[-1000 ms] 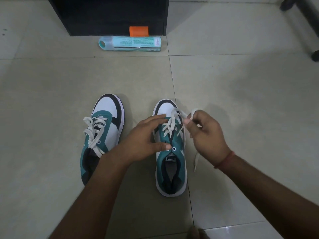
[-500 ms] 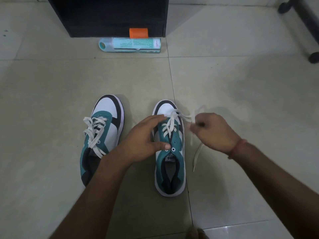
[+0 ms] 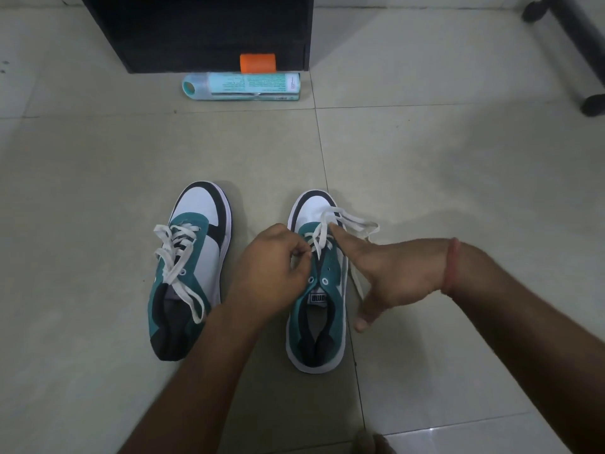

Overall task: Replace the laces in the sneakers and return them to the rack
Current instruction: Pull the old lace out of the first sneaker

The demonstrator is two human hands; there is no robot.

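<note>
1. Two teal, white and black sneakers standing side by side on a pale tiled floor [image 3: 98, 191], toes pointing away: left sneaker [image 3: 193, 267] and right sneaker [image 3: 316, 309], a little apart.
2. Left sneaker loosely laced with a white lace [image 3: 178, 257], its ends draped over the teal side and into the shoe's mouth.
3. Right sneaker only partly laced; white lace [image 3: 330, 224] crossing near the toe, top eyelets bare, a loop trailing off to the right and one end hanging down the shoe's right side.
4. Left hand [image 3: 271, 273] curled over the right sneaker's eyelet row, fingertips drawn together, seemingly pinching the lace there, though the contact itself is hidden by the fingers.
5. Right hand [image 3: 389, 273] spread, forefinger stretched out and pressing on the lace crossing, thumb pointing down beside the shoe; red thread band [image 3: 451, 263] on the wrist.
6. Farther back: teal bottle [image 3: 242, 86] lying on its side, orange roll [image 3: 258, 63] behind it, both against a black cabinet [image 3: 203, 31].
</note>
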